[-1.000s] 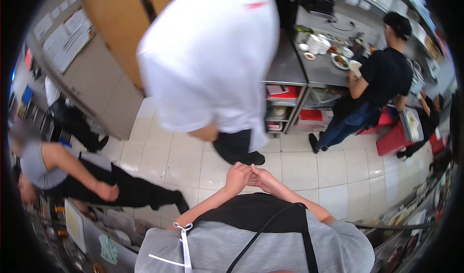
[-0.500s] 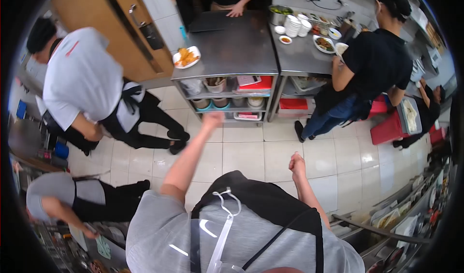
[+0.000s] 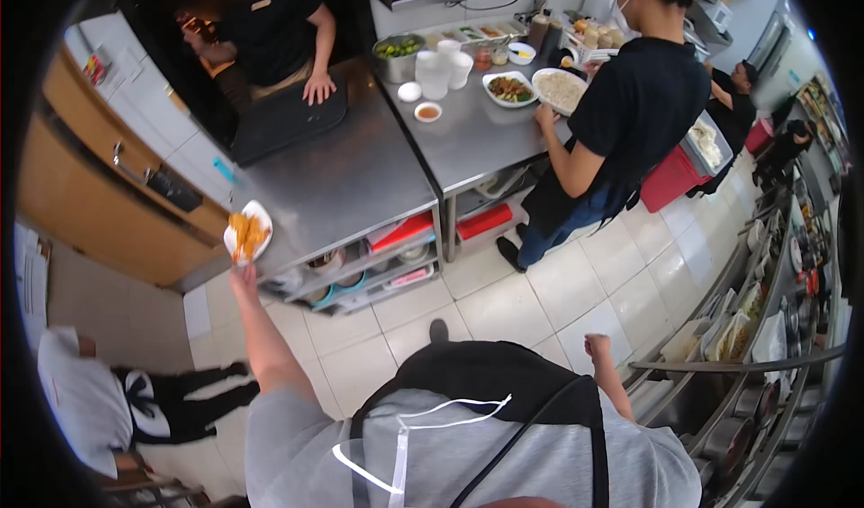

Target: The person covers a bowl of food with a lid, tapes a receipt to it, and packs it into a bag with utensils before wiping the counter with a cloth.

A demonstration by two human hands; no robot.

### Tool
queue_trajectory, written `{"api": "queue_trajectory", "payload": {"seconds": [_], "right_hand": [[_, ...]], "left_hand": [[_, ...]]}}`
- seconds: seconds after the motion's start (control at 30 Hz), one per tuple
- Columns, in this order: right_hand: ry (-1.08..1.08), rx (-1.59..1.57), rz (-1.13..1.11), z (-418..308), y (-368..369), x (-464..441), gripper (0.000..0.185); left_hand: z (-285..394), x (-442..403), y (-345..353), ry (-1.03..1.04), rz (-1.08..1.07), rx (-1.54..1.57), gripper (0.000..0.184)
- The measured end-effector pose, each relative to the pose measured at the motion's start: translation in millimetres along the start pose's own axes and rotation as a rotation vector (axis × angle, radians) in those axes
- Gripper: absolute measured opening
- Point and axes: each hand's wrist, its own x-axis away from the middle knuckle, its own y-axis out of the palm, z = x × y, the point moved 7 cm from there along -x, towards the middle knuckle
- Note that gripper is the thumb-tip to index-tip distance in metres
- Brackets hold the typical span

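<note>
A small white plate (image 3: 260, 215) holding orange fried food (image 3: 247, 235) stands at the near left corner of a steel counter. At its near edge is my left hand (image 3: 243, 278), arm stretched forward. The fingertips reach the plate and the food; they are too small and blurred to show whether they grip either. My right hand (image 3: 597, 346) hangs at my right side with its fingers curled into a fist. Nothing shows in it, and it touches nothing.
Across the counter a person rests a hand on a black tray (image 3: 292, 116). To the right another person holds a plate of rice (image 3: 559, 89), beside a plate of cooked food (image 3: 509, 89). Steel racks with pans (image 3: 733, 438) line my right. A person in white stands at lower left.
I have moved closer to the counter and turned to the right. My left hand has come from the open floor area to the plate of fried food. The right hand stays curled.
</note>
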Motion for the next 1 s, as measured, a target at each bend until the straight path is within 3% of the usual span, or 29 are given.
{"api": "queue_trajectory", "payload": {"seconds": [0.2,0.4,0.57,0.7,0.8,0.9,1.0], "right_hand": [[0.065,-0.081,0.118,-9.3,7.8,7.8,0.008],[0.055,-0.005,0.113,-28.2,57.1,-2.7,0.009],[0.023,0.127,0.096,-58.0,87.8,-15.4,0.011],[-0.08,0.196,0.057,-76.1,99.5,-30.0,0.014],[-0.105,0.17,0.06,-74.3,93.4,-51.9,0.013],[-0.076,0.325,0.067,-77.6,78.5,-63.6,0.01],[-0.113,0.621,0.095,-71.5,59.1,-82.1,0.022]], "left_hand": [[-8.6,-31.1,21.8,-0.211,-0.165,-0.072,0.036],[-15.0,-47.3,45.3,-0.174,-0.329,-0.127,0.04],[-22.6,-38.6,75.8,-0.249,-0.201,-0.061,0.054],[-37.9,-27.3,104.3,-0.248,-0.191,-0.148,0.049],[-55.3,9.0,156.8,-0.252,-0.38,-0.189,0.042],[-75.1,59.9,218.5,-0.29,-0.505,-0.235,0.042],[-111.2,106.2,285.0,-0.391,-0.731,-0.198,0.044]]}}
